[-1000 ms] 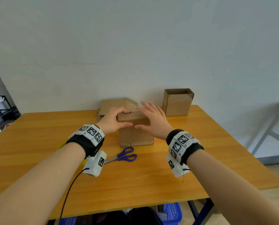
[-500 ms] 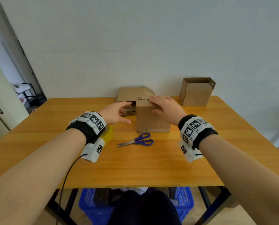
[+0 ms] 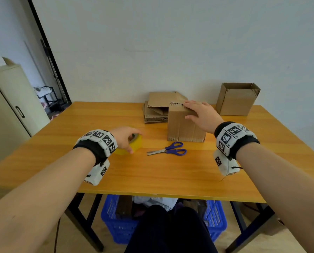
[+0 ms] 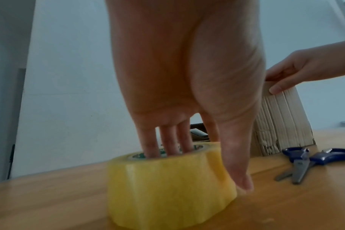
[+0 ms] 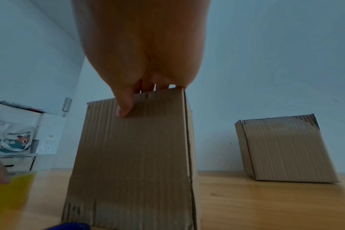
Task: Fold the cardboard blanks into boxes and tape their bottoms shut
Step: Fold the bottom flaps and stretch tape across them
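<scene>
On the desk (image 3: 61, 143) at left, my left hand (image 3: 124, 136) gripped the yellow tape roll (image 3: 136, 145), fingers (image 4: 167, 140) inside its core, thumb outside. Next lay the scissors (image 3: 168, 150). My right hand (image 3: 201, 114) pressed flat-fingered atop the folded box (image 3: 181, 126).

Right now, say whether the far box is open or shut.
Open. The far box shows its hollow inside; no flaps cover the top.

Wooden table (image 3: 152, 176), blue basket (image 3: 116, 229), beige cabinet (image 3: 11, 106)

Black wristbands (image 3: 88, 146) bear white tag-printed blocks (image 3: 101, 138) (black cable (image 3: 56, 234) on the left).
</scene>
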Demonstrator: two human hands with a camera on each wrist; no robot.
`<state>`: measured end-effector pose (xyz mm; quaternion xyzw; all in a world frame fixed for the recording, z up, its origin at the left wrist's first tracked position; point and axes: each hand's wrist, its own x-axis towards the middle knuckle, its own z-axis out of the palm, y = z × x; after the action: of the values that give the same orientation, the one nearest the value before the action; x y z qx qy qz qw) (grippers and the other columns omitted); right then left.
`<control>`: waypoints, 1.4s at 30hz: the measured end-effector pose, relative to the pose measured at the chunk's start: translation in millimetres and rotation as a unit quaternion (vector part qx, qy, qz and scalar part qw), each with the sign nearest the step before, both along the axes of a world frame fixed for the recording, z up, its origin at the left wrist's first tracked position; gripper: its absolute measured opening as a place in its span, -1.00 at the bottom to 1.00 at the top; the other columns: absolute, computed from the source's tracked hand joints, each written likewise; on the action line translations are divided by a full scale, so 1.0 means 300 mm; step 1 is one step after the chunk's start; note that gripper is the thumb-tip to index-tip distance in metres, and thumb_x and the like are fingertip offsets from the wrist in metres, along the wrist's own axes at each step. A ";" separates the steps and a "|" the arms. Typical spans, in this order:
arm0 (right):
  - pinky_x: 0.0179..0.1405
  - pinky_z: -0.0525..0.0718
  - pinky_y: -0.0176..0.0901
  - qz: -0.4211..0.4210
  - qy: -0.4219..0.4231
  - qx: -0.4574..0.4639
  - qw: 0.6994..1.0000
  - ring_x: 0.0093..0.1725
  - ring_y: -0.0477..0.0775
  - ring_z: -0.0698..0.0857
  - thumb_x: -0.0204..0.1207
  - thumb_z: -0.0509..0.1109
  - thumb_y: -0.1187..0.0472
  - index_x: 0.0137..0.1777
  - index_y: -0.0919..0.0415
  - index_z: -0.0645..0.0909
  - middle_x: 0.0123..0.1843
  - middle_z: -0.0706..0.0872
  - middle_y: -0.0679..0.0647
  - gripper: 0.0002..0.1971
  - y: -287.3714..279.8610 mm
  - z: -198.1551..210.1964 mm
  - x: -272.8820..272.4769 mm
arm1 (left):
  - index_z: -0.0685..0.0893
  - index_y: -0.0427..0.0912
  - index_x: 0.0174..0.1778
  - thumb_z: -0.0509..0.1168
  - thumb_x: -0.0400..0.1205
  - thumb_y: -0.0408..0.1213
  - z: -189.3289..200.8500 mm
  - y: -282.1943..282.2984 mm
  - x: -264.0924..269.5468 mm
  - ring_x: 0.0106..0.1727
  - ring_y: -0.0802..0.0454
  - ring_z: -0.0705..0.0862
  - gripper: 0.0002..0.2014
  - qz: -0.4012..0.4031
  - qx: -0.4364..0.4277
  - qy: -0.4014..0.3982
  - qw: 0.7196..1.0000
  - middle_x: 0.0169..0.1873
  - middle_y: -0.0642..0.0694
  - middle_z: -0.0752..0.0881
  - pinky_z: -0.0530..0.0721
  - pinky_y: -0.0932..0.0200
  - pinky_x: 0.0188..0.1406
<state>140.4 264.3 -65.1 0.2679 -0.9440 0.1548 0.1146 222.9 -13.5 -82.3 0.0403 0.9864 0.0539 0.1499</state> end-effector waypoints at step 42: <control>-0.08 0.57 -0.46 0.034 -0.193 -0.409 0.891 0.11 -0.04 0.64 0.60 0.30 0.38 0.39 0.25 0.55 0.19 0.70 0.16 -0.64 0.021 0.146 0.013 | 0.59 0.07 0.30 0.40 0.56 -0.24 0.385 0.410 -0.219 0.16 0.05 0.52 -0.62 -0.159 0.088 0.133 0.974 0.16 -0.07 0.57 0.50 0.10 0.18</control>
<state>144.4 270.5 -21.4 0.1938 -0.7914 0.5793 0.0248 157.3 109.6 33.2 0.2161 0.9700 0.1100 0.0194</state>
